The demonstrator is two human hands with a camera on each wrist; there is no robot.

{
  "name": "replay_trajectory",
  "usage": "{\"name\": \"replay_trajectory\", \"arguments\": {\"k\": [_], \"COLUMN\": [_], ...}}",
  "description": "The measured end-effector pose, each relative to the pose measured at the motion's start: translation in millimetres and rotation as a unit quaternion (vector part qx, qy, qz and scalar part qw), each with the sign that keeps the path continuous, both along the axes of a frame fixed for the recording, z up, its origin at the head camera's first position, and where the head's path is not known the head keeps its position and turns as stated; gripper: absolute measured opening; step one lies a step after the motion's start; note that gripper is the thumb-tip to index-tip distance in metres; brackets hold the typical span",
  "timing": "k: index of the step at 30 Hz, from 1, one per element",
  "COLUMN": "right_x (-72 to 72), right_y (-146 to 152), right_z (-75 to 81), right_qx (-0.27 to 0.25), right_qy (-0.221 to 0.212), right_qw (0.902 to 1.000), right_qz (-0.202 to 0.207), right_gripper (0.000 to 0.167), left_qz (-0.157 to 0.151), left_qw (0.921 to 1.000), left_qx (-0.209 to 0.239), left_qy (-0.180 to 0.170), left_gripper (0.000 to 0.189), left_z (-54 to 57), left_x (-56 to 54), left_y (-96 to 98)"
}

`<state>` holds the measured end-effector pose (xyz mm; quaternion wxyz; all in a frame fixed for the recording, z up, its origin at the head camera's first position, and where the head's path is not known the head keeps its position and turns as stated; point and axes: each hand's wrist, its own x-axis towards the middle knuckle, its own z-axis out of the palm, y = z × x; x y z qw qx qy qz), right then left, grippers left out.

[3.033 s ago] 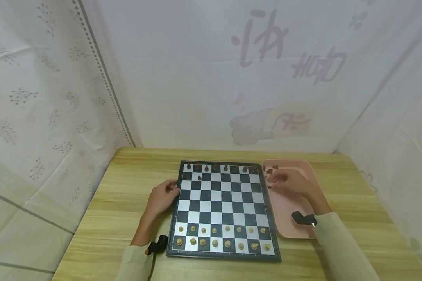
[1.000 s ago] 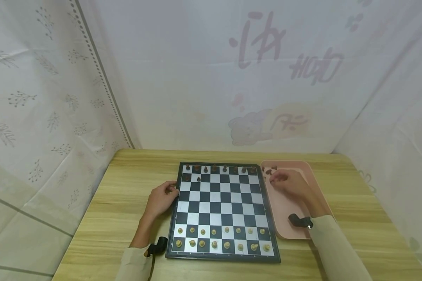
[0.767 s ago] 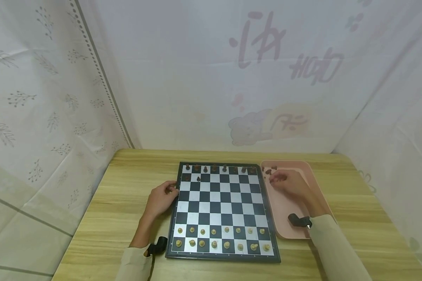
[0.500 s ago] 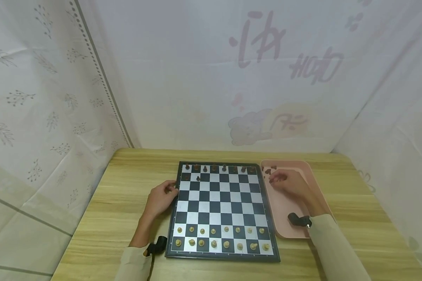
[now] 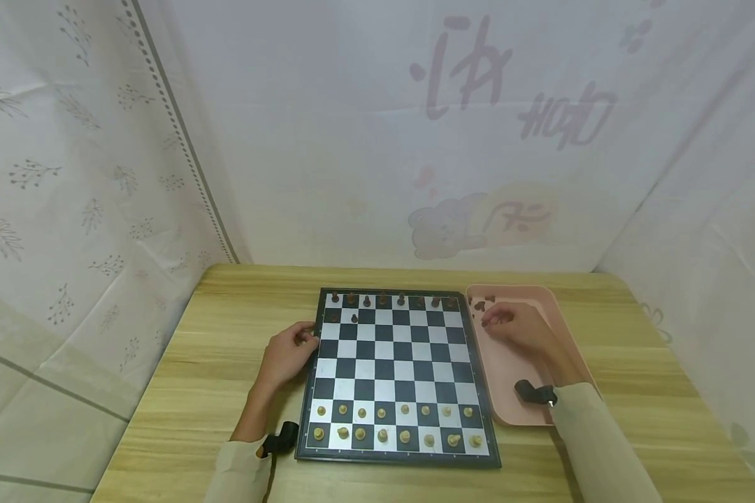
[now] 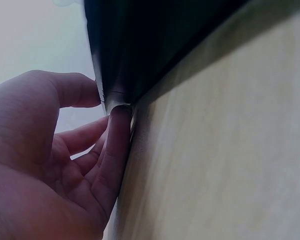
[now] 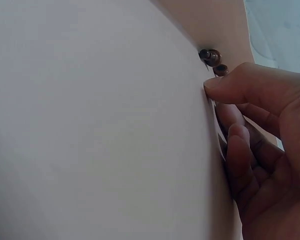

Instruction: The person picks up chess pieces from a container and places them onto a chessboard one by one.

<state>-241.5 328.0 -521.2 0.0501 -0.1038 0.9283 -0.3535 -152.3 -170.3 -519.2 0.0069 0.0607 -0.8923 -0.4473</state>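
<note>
My left hand [image 5: 292, 349] holds the left edge of the chessboard [image 5: 384, 356]; in the left wrist view, its thumb and fingertips meet the black rim. My right hand [image 5: 522, 327] is low inside the pink tray [image 5: 509, 412], fingers bent together. At its fingertips shows a small dark chess piece [image 5: 484, 323], mostly hidden by the fingers. Other dark chess pieces [image 5: 481, 306] lie just beyond the hand, and the right wrist view shows a brown piece [image 7: 213, 56] near the tray wall.
Light pieces [image 5: 382, 434] fill the two near rows of the board. Dark pieces [image 5: 383, 299] line the far row, with two more, including a pawn [image 5: 354, 318], in front at the left. The tray stands against the board's right side on the wooden table [image 5: 239, 300].
Since three seconds ago, a dark piece lying by the right hand has left its spot, and one now shows at the fingertips. During the last second both hands stay nearly still.
</note>
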Motion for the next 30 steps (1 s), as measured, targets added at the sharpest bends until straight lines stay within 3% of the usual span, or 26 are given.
{"name": "replay_trajectory", "arguments": {"k": [11, 15, 17, 22, 26, 30], "right_x": [2.9, 2.3, 1.3, 0.3, 0.0, 0.0], "right_y": [-3.7, -2.1, -1.1, -0.6, -1.7, -3.0], "right_z": [3.0, 1.5, 0.7, -0.2, 0.0, 0.0], "right_qx": [-0.006, -0.008, -0.005, 0.006, 0.005, 0.005], "right_qy": [0.004, 0.001, -0.001, 0.002, 0.011, 0.013], "right_qw": [0.9999, 0.9998, 0.9998, 0.9998, 0.9998, 0.9998], "right_qz": [-0.013, -0.019, -0.021, -0.016, -0.014, -0.015], "right_gripper": [0.012, 0.012, 0.012, 0.012, 0.012, 0.013], "left_qz": [0.001, -0.002, -0.008, -0.014, -0.008, -0.002], "left_qw": [1.0000, 0.9998, 0.9993, 0.9982, 0.9990, 0.9998], "left_qx": [0.003, 0.013, 0.013, 0.014, 0.015, 0.016], "left_qy": [-0.003, 0.012, 0.033, 0.057, 0.042, 0.014], "left_gripper": [0.041, 0.042, 0.042, 0.042, 0.042, 0.042], "left_z": [-1.1, -3.8, -14.7, -29.7, -21.5, -5.6], "left_x": [-0.5, -1.0, -4.6, -8.6, -5.8, -0.7], "left_y": [1.0, -1.0, -4.7, -10.0, -7.9, -2.1]}}
